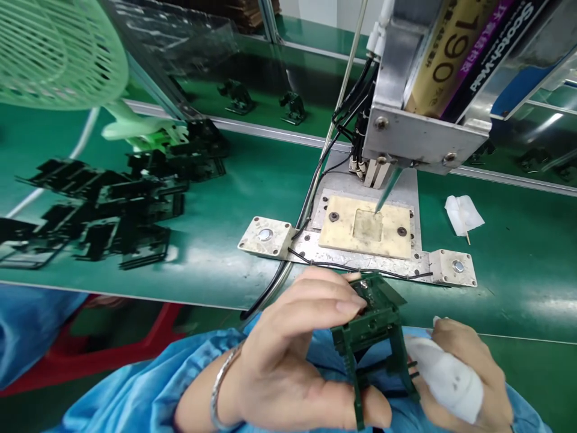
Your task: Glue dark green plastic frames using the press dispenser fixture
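A dark green, boxy, two-legged plastic part (372, 319) sits gripped between my left hand's (288, 355) thumb and fingers, before the smooth green bench's (265, 174) near edge; my right hand (478, 352) closes on a white cloth-like wad (451, 379) beside it; beyond that edge lies a cream rectangular plate (331, 234).

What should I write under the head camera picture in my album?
The left hand holds a dark green part, the right hand a white wad, in front of a metal machine.

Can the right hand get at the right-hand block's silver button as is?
Probably yes: nothing visible stands between the right hand and the silver button, though the hand holds a white cloth.
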`<action>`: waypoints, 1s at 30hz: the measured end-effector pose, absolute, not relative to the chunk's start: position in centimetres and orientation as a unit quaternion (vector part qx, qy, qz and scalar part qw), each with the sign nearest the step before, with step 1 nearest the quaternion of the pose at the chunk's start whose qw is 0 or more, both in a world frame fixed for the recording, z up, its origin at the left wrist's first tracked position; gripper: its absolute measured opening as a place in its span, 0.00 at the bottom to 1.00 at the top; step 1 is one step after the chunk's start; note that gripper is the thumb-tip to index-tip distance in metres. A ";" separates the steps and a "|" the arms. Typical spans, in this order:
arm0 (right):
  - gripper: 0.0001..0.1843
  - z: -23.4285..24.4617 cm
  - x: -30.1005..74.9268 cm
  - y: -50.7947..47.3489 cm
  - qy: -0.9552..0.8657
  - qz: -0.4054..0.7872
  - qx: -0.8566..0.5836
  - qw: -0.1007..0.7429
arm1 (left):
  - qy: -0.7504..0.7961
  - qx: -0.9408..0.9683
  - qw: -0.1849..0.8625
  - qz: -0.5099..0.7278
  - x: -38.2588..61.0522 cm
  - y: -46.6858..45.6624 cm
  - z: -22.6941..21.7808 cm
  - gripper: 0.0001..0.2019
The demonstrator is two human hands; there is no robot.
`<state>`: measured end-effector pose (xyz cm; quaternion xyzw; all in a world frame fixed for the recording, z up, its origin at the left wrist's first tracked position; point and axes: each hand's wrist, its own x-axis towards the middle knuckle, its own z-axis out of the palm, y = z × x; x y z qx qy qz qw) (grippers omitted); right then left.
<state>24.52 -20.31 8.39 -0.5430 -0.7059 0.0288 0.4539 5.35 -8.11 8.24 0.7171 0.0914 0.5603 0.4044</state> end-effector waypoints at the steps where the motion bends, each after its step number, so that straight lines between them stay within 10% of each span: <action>1: 0.09 8.4 24.4 -19.7 -0.716 0.054 -0.532 0.450 | 0.086 0.717 0.410 0.557 5.4 -8.2 8.3 0.39; 25: 0.10 7.3 24.5 -16.3 -0.776 0.092 -0.449 0.432 | 0.078 0.752 0.445 0.480 5.9 -7.2 7.9 0.34; 30: 0.09 3.4 28.6 -19.1 -0.602 -0.193 -0.615 0.472 | 0.221 0.795 0.393 0.405 4.1 -3.0 9.1 0.32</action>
